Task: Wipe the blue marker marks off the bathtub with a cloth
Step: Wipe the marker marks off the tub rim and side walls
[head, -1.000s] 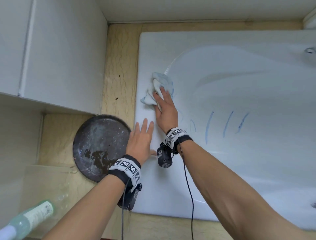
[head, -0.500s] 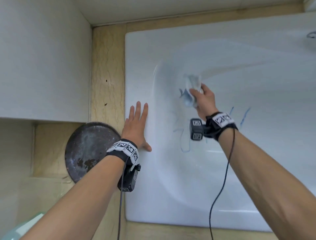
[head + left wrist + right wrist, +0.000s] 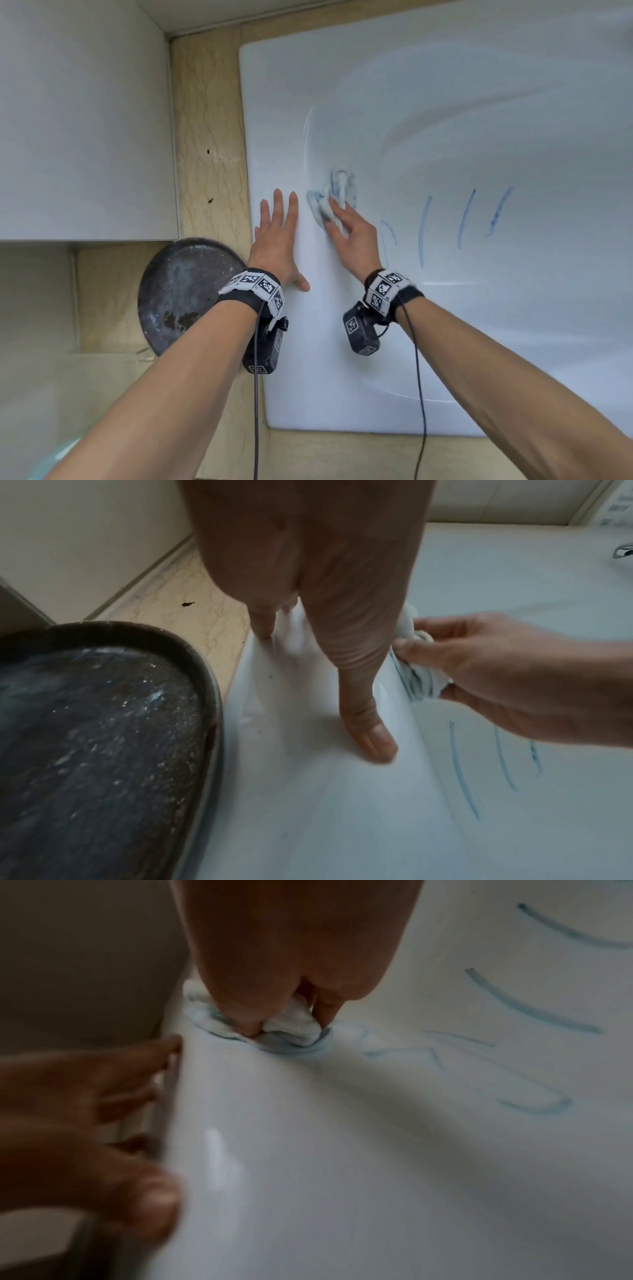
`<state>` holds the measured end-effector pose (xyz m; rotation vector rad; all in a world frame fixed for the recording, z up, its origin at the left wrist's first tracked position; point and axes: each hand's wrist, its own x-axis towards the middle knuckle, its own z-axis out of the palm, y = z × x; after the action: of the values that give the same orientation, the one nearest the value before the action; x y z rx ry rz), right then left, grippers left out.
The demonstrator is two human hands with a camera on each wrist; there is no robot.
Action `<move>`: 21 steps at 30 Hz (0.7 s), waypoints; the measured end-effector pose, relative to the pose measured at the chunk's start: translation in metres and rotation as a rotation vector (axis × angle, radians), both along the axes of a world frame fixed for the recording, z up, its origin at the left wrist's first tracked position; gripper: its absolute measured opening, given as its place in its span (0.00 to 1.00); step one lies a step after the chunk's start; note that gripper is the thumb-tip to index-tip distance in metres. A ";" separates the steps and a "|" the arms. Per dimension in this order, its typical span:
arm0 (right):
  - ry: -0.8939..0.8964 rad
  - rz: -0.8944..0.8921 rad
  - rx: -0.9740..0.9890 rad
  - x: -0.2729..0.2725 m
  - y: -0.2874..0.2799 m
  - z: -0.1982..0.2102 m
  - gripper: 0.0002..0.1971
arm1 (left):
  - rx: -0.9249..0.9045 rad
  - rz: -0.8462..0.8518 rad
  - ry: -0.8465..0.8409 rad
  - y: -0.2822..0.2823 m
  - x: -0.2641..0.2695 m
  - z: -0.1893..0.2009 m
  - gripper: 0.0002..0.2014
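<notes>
A round dark metal pan [image 3: 185, 291] sits left of the white bathtub [image 3: 445, 102]. The left hand [image 3: 274, 246] lies flat, fingers straight, on the tub's left rim. Just right of it, the right hand [image 3: 352, 233] grips a crumpled white, blue-stained cloth [image 3: 329, 202] against the inner wall. The blue marker marks [image 3: 424, 229], long strokes running near to far, lie right of the cloth, so the right hand is nearer. No readable writing shows.

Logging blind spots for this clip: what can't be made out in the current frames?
- Tub surface under the cloth: hidden by the cloth and the right hand, every view.
- Left hand in the right wrist view: blurred.
- Faucet: cut by the left wrist frame edge.
- Faint marks beside the cloth: smeared, shape unreadable.
- Dark round pan: partly behind the left forearm, head view.
</notes>
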<state>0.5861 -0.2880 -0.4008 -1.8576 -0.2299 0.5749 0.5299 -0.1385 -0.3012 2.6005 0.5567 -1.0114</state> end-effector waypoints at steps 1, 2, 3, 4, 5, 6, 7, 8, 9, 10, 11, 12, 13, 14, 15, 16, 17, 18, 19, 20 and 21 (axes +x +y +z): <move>0.012 -0.002 -0.035 0.000 -0.007 -0.011 0.21 | 0.002 0.000 0.006 -0.001 0.000 0.000 0.86; 0.060 -0.026 -0.109 0.005 -0.015 -0.023 0.20 | 0.005 -0.003 0.011 -0.001 0.000 0.000 0.86; 0.143 -0.074 -0.198 0.011 -0.022 -0.035 0.18 | 0.006 -0.003 0.017 -0.001 0.001 -0.001 0.86; 0.255 -0.125 -0.276 0.017 -0.029 -0.044 0.15 | 0.004 0.000 0.026 -0.002 0.002 0.000 0.86; 0.352 -0.173 -0.328 0.021 -0.033 -0.050 0.12 | 0.003 0.004 0.033 -0.002 0.002 0.000 0.86; 0.399 -0.206 -0.356 0.022 -0.033 -0.052 0.12 | 0.004 0.004 0.031 -0.002 0.003 -0.001 0.86; 0.398 -0.227 -0.362 0.021 -0.029 -0.052 0.14 | 0.003 0.004 0.032 -0.002 0.004 -0.001 0.87; 0.355 -0.232 -0.333 0.018 -0.022 -0.047 0.17 | -0.001 0.007 0.041 -0.002 0.006 -0.001 0.87; 0.275 -0.229 -0.269 0.015 -0.012 -0.038 0.19 | -0.005 0.009 0.047 -0.002 0.006 0.000 0.87; 0.184 -0.207 -0.194 0.013 -0.001 -0.027 0.20 | -0.006 0.007 0.047 -0.001 0.007 0.000 0.87; 0.113 -0.169 -0.133 0.009 0.009 -0.019 0.20 | -0.009 0.005 0.048 0.000 0.007 -0.001 0.88; 0.058 -0.136 -0.083 0.004 0.018 -0.009 0.21 | -0.015 0.005 0.049 0.000 0.007 0.000 0.88; 0.018 -0.126 -0.052 0.001 0.023 -0.005 0.21 | -0.019 0.005 0.048 0.001 0.007 0.000 0.88; -0.010 -0.131 -0.038 -0.002 0.023 -0.005 0.20 | -0.020 0.006 0.046 0.002 0.007 0.000 0.88; -0.024 -0.149 -0.040 -0.003 0.020 -0.011 0.20 | -0.021 0.007 0.043 0.002 0.007 0.001 0.88; -0.007 -0.177 -0.073 -0.002 0.013 -0.018 0.20 | -0.022 0.007 0.039 0.001 0.007 0.001 0.88; 0.052 -0.211 -0.128 0.003 0.005 -0.027 0.20 | -0.023 0.006 0.033 0.001 0.007 0.002 0.88; 0.153 -0.232 -0.201 0.009 -0.006 -0.034 0.20 | -0.026 0.007 0.028 0.000 0.007 0.002 0.87; 0.260 -0.240 -0.278 0.014 -0.016 -0.042 0.20 | -0.031 0.012 0.022 0.000 0.007 0.002 0.87; 0.344 -0.234 -0.345 0.017 -0.024 -0.046 0.20 | -0.036 0.014 0.018 0.001 0.006 0.001 0.87; 0.389 -0.225 -0.380 0.017 -0.029 -0.048 0.20 | -0.037 0.012 0.016 0.001 0.006 0.001 0.87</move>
<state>0.6027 -0.3169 -0.4487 -2.0489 0.3649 0.8488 0.5359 -0.1379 -0.3001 2.5565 0.5520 -1.0293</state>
